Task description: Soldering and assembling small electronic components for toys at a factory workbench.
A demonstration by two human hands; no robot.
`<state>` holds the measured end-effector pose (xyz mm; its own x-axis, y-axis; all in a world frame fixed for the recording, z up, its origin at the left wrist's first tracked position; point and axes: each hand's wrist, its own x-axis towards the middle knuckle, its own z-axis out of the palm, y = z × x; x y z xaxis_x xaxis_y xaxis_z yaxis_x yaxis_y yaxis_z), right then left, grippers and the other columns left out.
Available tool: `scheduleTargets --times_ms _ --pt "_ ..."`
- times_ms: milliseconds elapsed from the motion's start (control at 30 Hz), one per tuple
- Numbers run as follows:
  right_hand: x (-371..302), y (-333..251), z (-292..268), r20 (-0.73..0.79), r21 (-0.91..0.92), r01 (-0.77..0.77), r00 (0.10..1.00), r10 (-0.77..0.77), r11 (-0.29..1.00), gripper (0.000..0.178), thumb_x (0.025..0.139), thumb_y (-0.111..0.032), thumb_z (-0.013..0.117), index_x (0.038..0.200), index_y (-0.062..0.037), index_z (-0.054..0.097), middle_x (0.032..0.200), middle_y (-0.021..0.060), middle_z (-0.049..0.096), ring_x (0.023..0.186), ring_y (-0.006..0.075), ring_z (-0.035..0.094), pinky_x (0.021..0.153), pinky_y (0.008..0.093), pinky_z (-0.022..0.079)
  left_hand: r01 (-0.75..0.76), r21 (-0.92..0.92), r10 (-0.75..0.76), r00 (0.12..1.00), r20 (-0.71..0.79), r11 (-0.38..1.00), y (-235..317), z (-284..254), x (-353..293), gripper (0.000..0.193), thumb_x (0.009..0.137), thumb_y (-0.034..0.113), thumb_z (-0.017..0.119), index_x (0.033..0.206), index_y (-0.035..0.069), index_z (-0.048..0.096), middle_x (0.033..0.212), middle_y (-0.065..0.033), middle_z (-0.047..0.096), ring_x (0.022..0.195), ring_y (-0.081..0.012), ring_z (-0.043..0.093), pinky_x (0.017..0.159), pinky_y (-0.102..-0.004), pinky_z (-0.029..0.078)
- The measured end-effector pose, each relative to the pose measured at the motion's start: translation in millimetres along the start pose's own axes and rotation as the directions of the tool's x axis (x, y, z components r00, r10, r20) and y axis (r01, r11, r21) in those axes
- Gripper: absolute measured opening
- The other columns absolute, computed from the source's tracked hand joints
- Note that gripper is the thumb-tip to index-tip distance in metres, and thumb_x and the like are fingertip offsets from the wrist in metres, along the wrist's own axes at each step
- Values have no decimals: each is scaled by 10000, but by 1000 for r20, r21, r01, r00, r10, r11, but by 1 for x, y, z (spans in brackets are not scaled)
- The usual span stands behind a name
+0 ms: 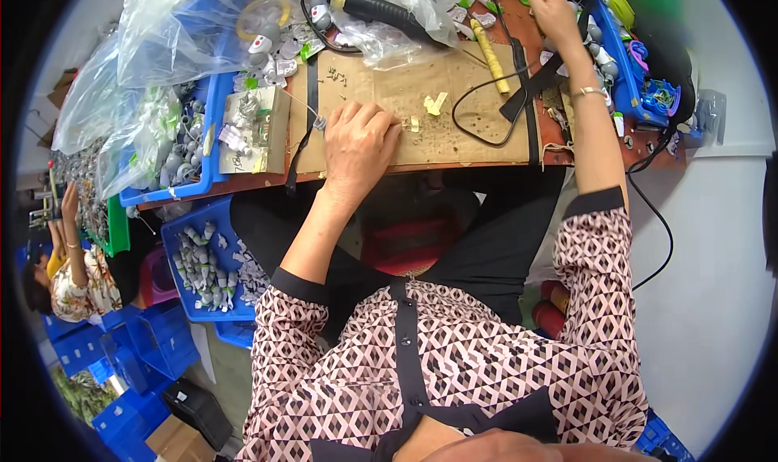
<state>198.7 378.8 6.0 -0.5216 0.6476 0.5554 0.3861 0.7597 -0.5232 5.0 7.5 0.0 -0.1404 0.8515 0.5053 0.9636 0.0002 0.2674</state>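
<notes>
My left hand rests on the brown cardboard mat, its fingers curled down. A small grey part with a thin wire sticks out from under its fingertips. Out at the far right, my right hand reaches over scattered white and green pieces, its fingers bent and a little apart; I see nothing held in it. Between the hands lie yellow tape scraps and a yellow stick. A black cable loops across the mat.
A black-handled tool and clear plastic bags lie at the back. Blue bins of grey parts stand left and right. By the left bin sits a small box. Another person works at far left.
</notes>
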Motion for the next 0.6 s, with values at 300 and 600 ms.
scheduleTargets --times_ms 300,600 --pt "-79 -122 -85 -47 630 177 981 -190 756 446 910 53 560 1354 23 540 1095 61 563 1008 170 566 938 293 430 -58 -10 58 998 -20 998 -7 -8 -9 85 810 159 752 850 118 689 870 -7 639 885 -235 607 862 -380 466" --pt "-184 -186 -44 -250 293 391 912 -325 872 391 708 -366 871 686 -130 560 848 62 535 756 240 518 667 399 496 -145 -6 144 989 -43 989 -9 -8 -10 76 816 162 742 845 128 681 869 8 623 884 -221 599 893 -375 456"
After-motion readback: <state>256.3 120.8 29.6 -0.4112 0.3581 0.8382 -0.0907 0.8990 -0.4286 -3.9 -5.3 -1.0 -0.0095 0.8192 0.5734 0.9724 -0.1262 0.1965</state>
